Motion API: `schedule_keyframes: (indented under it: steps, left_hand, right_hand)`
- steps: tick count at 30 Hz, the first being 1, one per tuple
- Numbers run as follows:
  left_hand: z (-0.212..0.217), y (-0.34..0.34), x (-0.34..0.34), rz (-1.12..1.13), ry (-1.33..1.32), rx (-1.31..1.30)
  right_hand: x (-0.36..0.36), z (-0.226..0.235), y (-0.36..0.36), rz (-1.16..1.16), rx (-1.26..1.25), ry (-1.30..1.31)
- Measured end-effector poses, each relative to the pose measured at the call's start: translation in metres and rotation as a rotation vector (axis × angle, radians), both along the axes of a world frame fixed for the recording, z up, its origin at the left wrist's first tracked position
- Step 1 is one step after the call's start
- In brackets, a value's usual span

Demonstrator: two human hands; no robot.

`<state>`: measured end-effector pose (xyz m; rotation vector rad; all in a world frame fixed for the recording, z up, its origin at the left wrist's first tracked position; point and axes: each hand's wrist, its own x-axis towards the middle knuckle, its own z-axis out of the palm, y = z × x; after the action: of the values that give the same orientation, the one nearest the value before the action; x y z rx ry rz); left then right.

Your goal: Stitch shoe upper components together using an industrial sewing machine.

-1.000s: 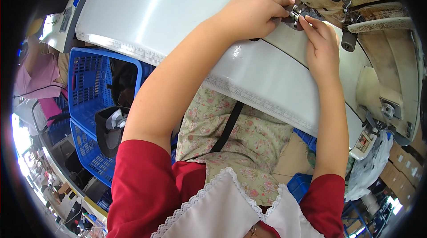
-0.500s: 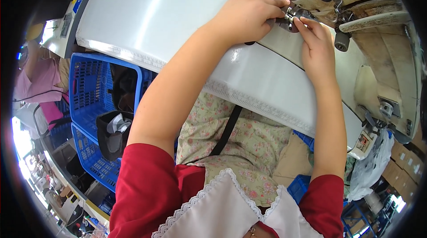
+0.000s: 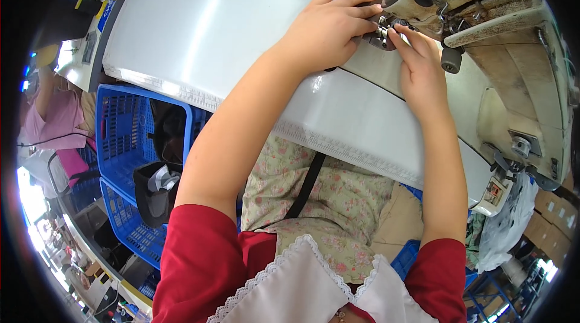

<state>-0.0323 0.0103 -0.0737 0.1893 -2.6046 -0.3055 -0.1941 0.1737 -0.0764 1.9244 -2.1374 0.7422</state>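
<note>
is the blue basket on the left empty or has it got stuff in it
Not empty. The blue basket beside the white table holds dark pieces, among them a black one with grey lining. How full it is cannot be told.

Both forearms reach forward, converging. Left hand (image 3: 323, 33) palm down, fingers extended and close together. Right hand (image 3: 420, 69) pinching, index fingertip almost meeting left fingertips.

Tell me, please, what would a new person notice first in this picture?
First, the two bare hands meeting at the needle area of the worn sewing machine at the top right: the left hand and the right hand press around a small metal part. Next, the wide white table fills the upper middle. At the left stands a blue plastic basket with dark pieces inside.
</note>
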Motion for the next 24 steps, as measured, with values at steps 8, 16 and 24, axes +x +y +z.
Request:
schedule_keyframes:
  steps: [8,16,24]
  left_hand:
    - [0.0010,0.0001,-0.0011,-0.001,0.001,-0.007]
    - [0.0009,-0.0010,-0.0035,0.003,-0.004,0.004]
    - [0.0033,-0.0028,-0.0032,-0.009,-0.022,0.016]
  right_hand:
    - [-0.0001,-0.0009,-0.0007,0.027,-0.037,-0.011]
    - [-0.0027,-0.0049,0.0023,-0.029,0.056,-0.044]
    - [0.0004,0.0022,0.0004,-0.043,0.132,-0.099]
